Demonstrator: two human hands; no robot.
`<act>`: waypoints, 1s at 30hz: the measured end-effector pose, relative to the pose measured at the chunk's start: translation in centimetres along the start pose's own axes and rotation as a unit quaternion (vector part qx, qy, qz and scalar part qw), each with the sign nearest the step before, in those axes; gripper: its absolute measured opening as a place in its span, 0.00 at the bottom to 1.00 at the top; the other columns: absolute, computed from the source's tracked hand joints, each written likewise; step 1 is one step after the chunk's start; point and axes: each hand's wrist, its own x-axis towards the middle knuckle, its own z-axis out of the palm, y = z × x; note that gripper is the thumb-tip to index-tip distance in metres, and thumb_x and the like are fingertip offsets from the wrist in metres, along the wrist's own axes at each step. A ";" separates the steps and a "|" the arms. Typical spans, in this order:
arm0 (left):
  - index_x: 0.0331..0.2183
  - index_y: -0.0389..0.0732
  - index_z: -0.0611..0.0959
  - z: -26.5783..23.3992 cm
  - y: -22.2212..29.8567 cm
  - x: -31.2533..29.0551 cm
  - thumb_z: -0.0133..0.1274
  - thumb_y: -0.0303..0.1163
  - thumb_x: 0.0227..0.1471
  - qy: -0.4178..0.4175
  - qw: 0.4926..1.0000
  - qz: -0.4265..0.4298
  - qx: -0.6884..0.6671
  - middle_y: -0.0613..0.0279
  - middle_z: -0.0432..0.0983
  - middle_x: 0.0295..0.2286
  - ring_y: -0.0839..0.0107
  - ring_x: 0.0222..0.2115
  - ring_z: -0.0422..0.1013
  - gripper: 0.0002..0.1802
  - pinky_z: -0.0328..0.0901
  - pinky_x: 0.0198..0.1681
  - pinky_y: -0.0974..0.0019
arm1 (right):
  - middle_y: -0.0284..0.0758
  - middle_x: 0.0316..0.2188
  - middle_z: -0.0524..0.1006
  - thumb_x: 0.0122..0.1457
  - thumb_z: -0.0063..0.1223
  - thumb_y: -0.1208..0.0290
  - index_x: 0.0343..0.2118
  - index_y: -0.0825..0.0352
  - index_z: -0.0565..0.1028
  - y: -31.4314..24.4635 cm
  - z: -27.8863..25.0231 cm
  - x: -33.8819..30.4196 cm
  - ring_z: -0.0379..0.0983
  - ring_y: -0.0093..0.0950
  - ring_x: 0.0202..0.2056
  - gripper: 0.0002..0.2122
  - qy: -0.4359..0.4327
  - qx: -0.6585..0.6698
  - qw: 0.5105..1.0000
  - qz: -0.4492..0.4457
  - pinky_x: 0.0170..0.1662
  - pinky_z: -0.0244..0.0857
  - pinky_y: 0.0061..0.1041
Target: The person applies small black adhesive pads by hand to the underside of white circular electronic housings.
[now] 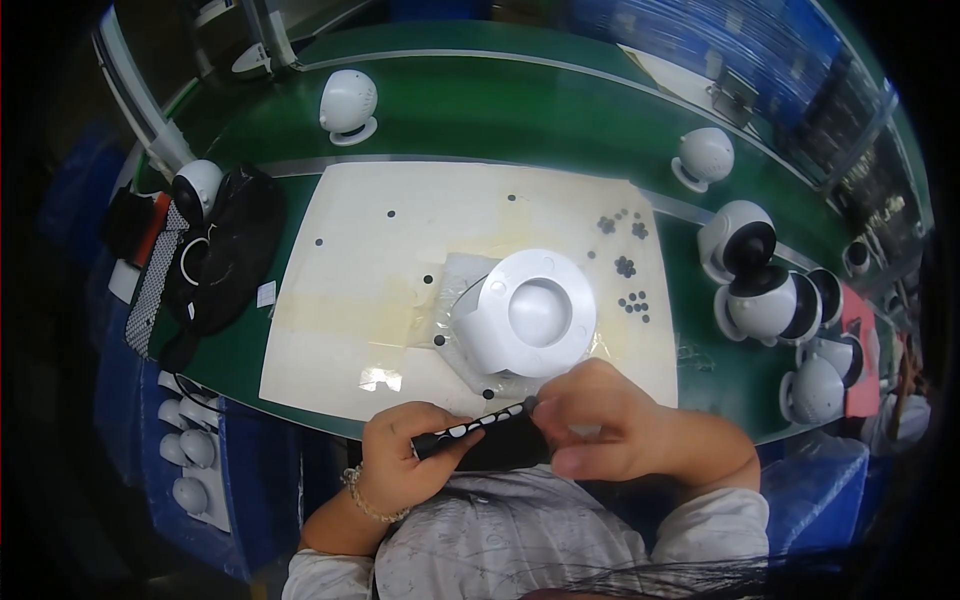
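Note:
My left hand [402,462] is closed around a thin black sheet [500,440] with a row of white round spots along its upper edge. At the sheet's right end, my right hand [605,425] has its fingers pinched together; whatever small thing lies between them is hidden. Just beyond both hands, a white camera-like device [482,330] lies with its round base [578,310] facing up, on a piece of clear plastic [452,290]. Small black round pads [428,280] are scattered on the pale board [330,300] around it.
Grouped black dots [625,267] sit at the board's right. White devices with black fronts [760,300] crowd the right side. Two more white devices [348,102] stand on the green belt [520,110]. A black bag [235,250] lies left; white units [190,495] fill a lower-left tray.

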 end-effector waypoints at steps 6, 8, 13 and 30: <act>0.26 0.34 0.79 0.1 -0.5 0.1 0.59 0.19 0.30 0.003 0.988 -0.142 -0.067 0.57 0.74 0.20 0.68 0.22 0.72 0.12 0.65 0.27 0.73 | 0.41 0.26 0.68 0.44 0.56 0.76 0.41 0.69 0.65 0.6 -0.4 -0.6 0.67 0.29 0.20 0.19 -0.051 0.063 0.993 -0.089 0.22 0.58 0.22; 0.27 0.34 0.79 0.2 -0.6 1.4 0.57 0.19 0.30 -0.046 0.991 0.128 -0.011 0.55 0.74 0.28 0.68 0.25 0.73 0.13 0.67 0.28 0.71 | 0.43 0.34 0.67 0.44 0.50 0.85 0.46 0.67 0.61 1.2 -0.3 -0.6 0.69 0.28 0.25 0.23 0.099 -0.011 0.990 -0.096 0.28 0.61 0.20; 0.25 0.35 0.78 1.3 -1.1 2.4 0.59 0.23 0.29 -0.097 0.977 0.185 0.053 0.46 0.66 0.44 0.66 0.25 0.73 0.12 0.68 0.26 0.70 | 0.43 0.47 0.55 0.45 0.40 0.93 0.54 0.62 0.46 1.9 -2.4 4.6 0.65 0.22 0.30 0.33 0.082 0.001 0.996 0.018 0.33 0.62 0.17; 0.30 0.32 0.78 2.1 -2.4 2.9 0.53 0.18 0.36 -0.029 0.970 0.238 0.034 0.56 0.71 0.40 0.73 0.14 0.67 0.12 0.64 0.17 0.73 | 0.44 0.44 0.61 0.44 0.41 0.95 0.54 0.59 0.45 2.2 -2.2 5.2 0.65 0.21 0.31 0.35 0.029 -0.168 0.984 0.043 0.31 0.63 0.17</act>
